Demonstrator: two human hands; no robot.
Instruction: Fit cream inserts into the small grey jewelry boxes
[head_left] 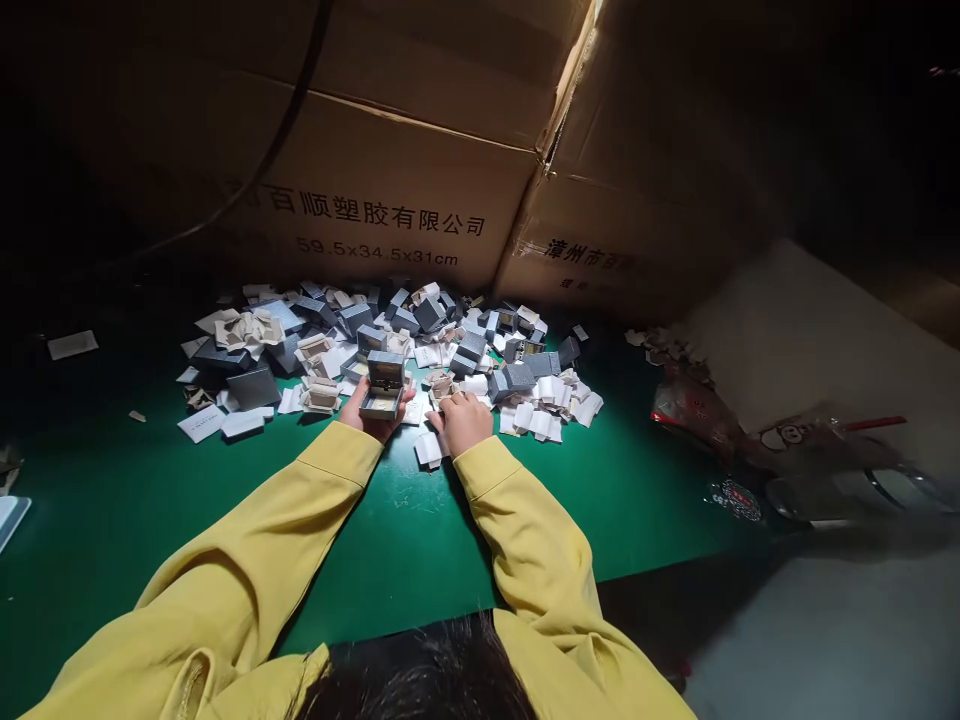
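One small hinged grey box (pixel 386 370), its lid standing open, sits in our left hand (pixel 357 414), thumb and fingers clamped on opposite sides of the base, above the green tabletop (pixel 390 570). We judge it light and fairly stiff, with corners that could dent; the base walls look the best hold, since the raised lid may swing. Our right hand (pixel 466 425) bends its fingers over the near edge of the heap of boxes and folded paper inserts (pixel 519 377); we cannot tell whether they pinch anything. We cannot see the box's underside, its pale contents are hard to make out, and the heap's lower layers are buried.
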